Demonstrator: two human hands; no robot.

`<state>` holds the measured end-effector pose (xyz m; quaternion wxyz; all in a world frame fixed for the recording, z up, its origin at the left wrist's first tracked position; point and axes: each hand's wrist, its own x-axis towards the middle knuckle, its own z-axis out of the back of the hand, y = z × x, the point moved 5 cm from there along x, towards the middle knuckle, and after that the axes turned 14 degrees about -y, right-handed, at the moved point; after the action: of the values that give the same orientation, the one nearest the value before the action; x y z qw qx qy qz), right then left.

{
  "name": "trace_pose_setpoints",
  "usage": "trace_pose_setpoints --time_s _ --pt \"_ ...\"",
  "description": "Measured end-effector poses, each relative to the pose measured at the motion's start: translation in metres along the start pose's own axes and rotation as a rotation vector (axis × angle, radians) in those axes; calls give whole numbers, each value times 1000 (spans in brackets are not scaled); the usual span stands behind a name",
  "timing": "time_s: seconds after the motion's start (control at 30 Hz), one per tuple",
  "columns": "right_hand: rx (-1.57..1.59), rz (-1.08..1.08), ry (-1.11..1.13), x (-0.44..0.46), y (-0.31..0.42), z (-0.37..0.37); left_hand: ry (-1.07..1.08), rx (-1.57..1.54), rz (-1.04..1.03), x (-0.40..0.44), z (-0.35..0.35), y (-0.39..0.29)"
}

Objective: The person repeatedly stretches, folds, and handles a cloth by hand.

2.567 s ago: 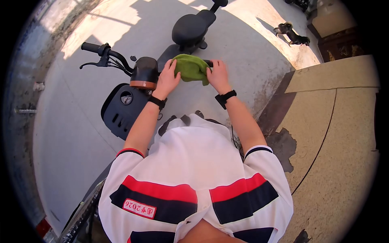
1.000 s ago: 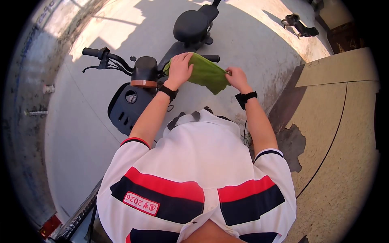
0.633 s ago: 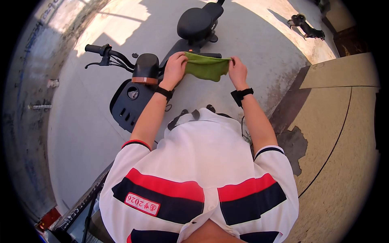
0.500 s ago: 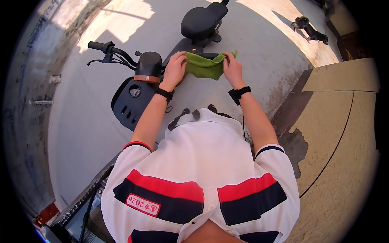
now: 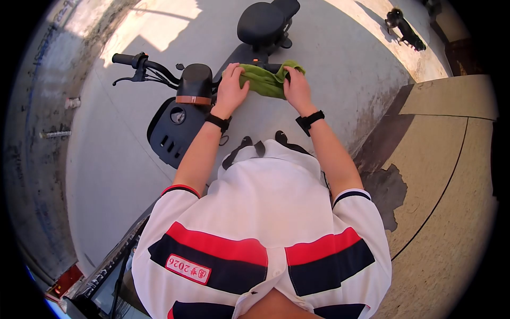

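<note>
A green cloth (image 5: 262, 81) is bunched and folded between my two hands. My left hand (image 5: 230, 91) is closed on its left end, and my right hand (image 5: 297, 90) grips the right end, where a fold curls up over the fingers. Behind the cloth's upper edge shows a dark bar (image 5: 272, 67) of the electric scooter; whether the cloth touches it I cannot tell. The scooter's black headlight housing (image 5: 194, 80), with an orange-brown rim, is just left of my left hand. Farther off is the black seat (image 5: 260, 24).
The left handlebar grip (image 5: 124, 58) and brake lever stick out to the left. A dark front panel (image 5: 172, 133) sits below the headlight. A black dog (image 5: 406, 31) stands at the upper right. A tan wall (image 5: 441, 159) runs along the right, a grey one (image 5: 40, 133) along the left.
The cloth has gone from stretched out to more bunched. My right hand has shifted slightly left and turned its end over. The dog has turned and moved a little.
</note>
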<state>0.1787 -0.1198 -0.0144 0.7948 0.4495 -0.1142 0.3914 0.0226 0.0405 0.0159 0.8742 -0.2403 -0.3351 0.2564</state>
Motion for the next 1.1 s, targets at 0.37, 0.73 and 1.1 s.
trace_pose_setpoints --time_s 0.37,0.73,1.1 --pt "67 -28 30 -4 27 -5 -39 40 -48 -1 -3 -1" --pt "214 104 35 -22 76 -13 -44 -92 -15 4 6 10" --pt "10 -93 11 -43 16 -3 -87 -125 -44 -8 12 21"
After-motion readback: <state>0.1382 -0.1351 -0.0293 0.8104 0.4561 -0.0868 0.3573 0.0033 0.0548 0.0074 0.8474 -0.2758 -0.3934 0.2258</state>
